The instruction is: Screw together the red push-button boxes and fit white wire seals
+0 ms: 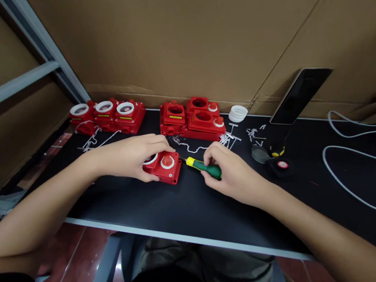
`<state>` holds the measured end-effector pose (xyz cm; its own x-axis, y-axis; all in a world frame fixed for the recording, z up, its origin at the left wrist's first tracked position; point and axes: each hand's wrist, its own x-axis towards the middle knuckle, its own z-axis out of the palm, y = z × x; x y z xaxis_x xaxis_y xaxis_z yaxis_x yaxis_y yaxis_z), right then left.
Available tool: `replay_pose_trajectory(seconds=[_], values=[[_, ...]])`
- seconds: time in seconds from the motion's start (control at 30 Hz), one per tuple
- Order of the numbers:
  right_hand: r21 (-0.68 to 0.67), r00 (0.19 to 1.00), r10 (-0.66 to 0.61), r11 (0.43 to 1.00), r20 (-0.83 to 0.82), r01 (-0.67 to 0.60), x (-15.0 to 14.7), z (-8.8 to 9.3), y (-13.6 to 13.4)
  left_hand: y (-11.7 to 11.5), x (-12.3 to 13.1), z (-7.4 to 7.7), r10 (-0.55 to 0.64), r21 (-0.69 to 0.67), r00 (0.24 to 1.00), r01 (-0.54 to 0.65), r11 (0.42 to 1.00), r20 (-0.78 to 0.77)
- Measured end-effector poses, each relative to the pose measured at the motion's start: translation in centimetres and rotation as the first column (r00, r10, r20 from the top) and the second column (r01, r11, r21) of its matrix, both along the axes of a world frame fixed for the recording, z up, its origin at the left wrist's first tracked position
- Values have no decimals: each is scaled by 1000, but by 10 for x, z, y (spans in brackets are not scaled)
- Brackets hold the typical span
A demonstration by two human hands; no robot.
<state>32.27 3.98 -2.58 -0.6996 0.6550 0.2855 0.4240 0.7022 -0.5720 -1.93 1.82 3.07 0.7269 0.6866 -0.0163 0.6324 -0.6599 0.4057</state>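
A red push-button box point(166, 167) with a red button and a white ring lies on the black table point(198, 210) in front of me. My left hand point(133, 156) is wrapped over its left side and holds it down. My right hand point(229, 172) grips a screwdriver point(201, 166) with a green and yellow handle. The screwdriver lies nearly level, and its tip points left at the right side of the box.
More red boxes stand at the back left point(107, 115) and back centre point(193, 118). Nearby are white rings point(238, 113), loose screws point(254, 134), a phone on a stand point(298, 99) and white cables point(358, 155) at right. A cardboard wall stands behind.
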Motion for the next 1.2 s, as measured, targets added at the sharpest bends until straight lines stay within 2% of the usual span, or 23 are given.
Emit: replay_pose_trajectory(seconds=[0.23,0.43,0.5,0.57,0.63,0.7,0.8,0.87,1.03,1.2], values=[[43,982,71,996,177,-79,5,9,-9,-2,-1,4,18,-34,999,-19,999,-27],[89,977,25,995,213,-45,6,18,-6,-3,2,1,16,-16,998,-17,1000,-53],[125,979,-46,992,198,21,14,22,2,-2,3,0,29,-5,998,-29,1000,-59],[180,972,-174,973,160,145,30,29,16,-1,4,-1,41,7,996,-41,999,-75],[258,920,-388,895,48,364,51,35,35,-1,4,-3,47,21,994,-45,999,-96],[261,877,-481,847,5,463,72,37,58,-1,5,-3,47,31,992,-44,999,-114],[292,824,-566,790,7,539,97,30,90,-2,6,-3,49,53,990,-42,998,-129],[307,810,-585,778,34,548,107,21,104,-3,7,-3,48,76,990,-38,996,-134],[304,803,-573,803,161,512,115,-2,120,-5,12,-5,34,129,987,-14,992,-155],[306,792,-553,824,257,476,113,-17,124,-7,14,-8,19,175,987,10,984,-162]])
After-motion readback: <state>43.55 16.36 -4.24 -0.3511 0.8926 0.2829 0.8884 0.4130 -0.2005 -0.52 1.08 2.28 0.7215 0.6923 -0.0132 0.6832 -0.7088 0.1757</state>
